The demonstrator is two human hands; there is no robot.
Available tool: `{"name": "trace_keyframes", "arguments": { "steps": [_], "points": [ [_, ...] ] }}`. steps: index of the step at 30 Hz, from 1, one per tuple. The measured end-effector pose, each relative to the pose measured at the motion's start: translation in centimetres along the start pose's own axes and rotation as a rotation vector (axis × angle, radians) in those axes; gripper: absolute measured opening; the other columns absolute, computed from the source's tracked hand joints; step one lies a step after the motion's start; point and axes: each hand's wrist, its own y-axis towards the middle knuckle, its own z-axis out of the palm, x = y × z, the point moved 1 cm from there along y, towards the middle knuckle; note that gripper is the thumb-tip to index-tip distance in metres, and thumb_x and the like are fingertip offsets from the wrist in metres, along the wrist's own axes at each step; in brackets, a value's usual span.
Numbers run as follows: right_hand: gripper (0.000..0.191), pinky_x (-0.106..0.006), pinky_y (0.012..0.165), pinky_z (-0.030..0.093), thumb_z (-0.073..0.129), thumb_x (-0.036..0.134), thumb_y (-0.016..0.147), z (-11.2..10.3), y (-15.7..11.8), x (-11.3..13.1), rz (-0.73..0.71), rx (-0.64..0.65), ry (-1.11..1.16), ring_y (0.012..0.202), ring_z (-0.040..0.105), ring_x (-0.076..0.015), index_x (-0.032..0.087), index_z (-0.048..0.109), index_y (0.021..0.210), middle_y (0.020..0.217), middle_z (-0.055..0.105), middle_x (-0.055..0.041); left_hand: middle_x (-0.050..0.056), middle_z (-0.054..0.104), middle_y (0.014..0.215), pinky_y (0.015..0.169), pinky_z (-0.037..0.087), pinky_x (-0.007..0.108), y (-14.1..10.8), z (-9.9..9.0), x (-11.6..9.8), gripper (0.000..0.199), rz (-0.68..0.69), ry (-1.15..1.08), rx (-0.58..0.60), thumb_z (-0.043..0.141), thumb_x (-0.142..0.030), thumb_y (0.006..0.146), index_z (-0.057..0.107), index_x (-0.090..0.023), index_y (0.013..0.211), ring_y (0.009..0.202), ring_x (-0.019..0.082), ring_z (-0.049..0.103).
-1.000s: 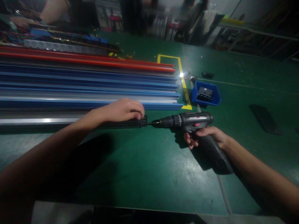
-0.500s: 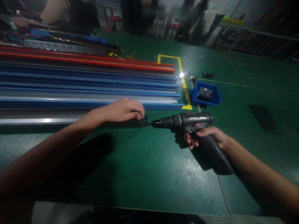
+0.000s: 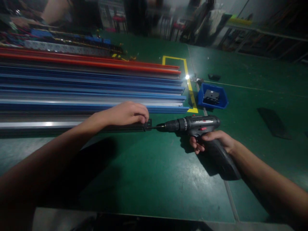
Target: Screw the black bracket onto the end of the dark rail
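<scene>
Two bare hands work above a green tabletop (image 3: 149, 179). The right hand (image 3: 216, 139) is wrapped around the handle of a black cordless drill (image 3: 203, 122) with red buttons, its fingers curled at the trigger. The drill lies level, its chuck pointing left, and a long thin driver bit (image 3: 157, 127) reaches from the chuck to a black end cap (image 3: 149, 123) at the right end of a silver-and-black rail (image 3: 48, 124). The view is too dim to tell whether the bit's tip sits in a screw.

The left hand (image 3: 128, 113) is bent over that same rail end, thumb and curled fingers pinching the end cap; its forearm slants across the rail. This rail is the nearest in a row lying side by side: just beyond it are several blue rails (image 3: 96, 86), then a red rail (image 3: 96, 60).

Past the rail ends, yellow tape (image 3: 191, 93) marks the tabletop. A blue bin (image 3: 224, 98) holding dark flat parts (image 3: 211, 95) stands just beyond the drill, and a flat black piece (image 3: 273, 123) lies farther right. At the upper left, a co-worker's arm (image 3: 55, 11) reaches over wiring.
</scene>
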Motion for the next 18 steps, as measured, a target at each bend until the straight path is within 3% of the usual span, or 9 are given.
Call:
{"name": "trace_keyframes", "arguments": {
  "steps": [18],
  "points": [
    [0.031, -0.036, 0.093, 0.062, 0.071, 0.022, 0.09, 0.11, 0.0, 0.11, 0.014, -0.01, -0.005, 0.083, 0.073, -0.0177, 0.002, 0.076, 0.113, 0.105, 0.076, -0.0152, 0.001, 0.077, 0.102, 0.083, 0.048, 0.022, 0.02, -0.02, -0.11, 0.021, 0.004, 0.006, -0.01, 0.056, -0.028, 0.101, 0.075, -0.023, 0.095, 0.091, 0.014, 0.07]
  ]
}}
